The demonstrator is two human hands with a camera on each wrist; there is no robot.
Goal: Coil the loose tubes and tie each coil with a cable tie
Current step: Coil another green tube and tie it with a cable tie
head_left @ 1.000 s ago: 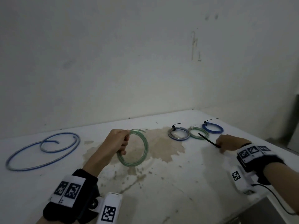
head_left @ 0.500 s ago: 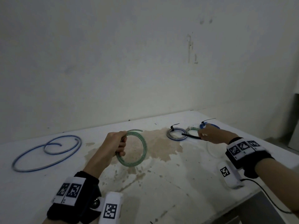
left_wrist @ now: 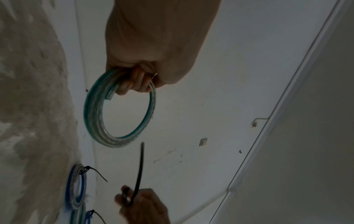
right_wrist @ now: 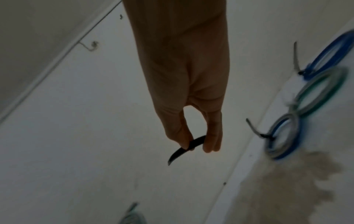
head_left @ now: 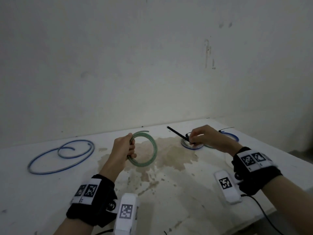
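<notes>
My left hand [head_left: 126, 146] grips a coiled green tube [head_left: 153, 150] [left_wrist: 91, 118] upright above the stained white table [head_left: 169, 192], fingers curled round its left side. My right hand [head_left: 201, 136] [right_wrist: 193, 142] pinches a black cable tie [head_left: 177, 134] [right_wrist: 178, 153] [left_wrist: 139, 171] between thumb and fingers, its free end pointing up and left toward the green coil. A loose blue tube [head_left: 55, 155] lies in open loops at the table's left.
Three tied coils lie at the back right: a grey-blue one [head_left: 186, 145] [right_wrist: 281, 136] under my right hand, a green one [right_wrist: 321, 89] and a blue one [head_left: 232, 135] [right_wrist: 333, 53], some with cable-tie tails sticking up. A wall [head_left: 152, 65] rises right behind the table.
My right hand has lifted the black cable tie off the table at the right and carried it left and up toward the green coil. My left hand keeps holding the coil.
</notes>
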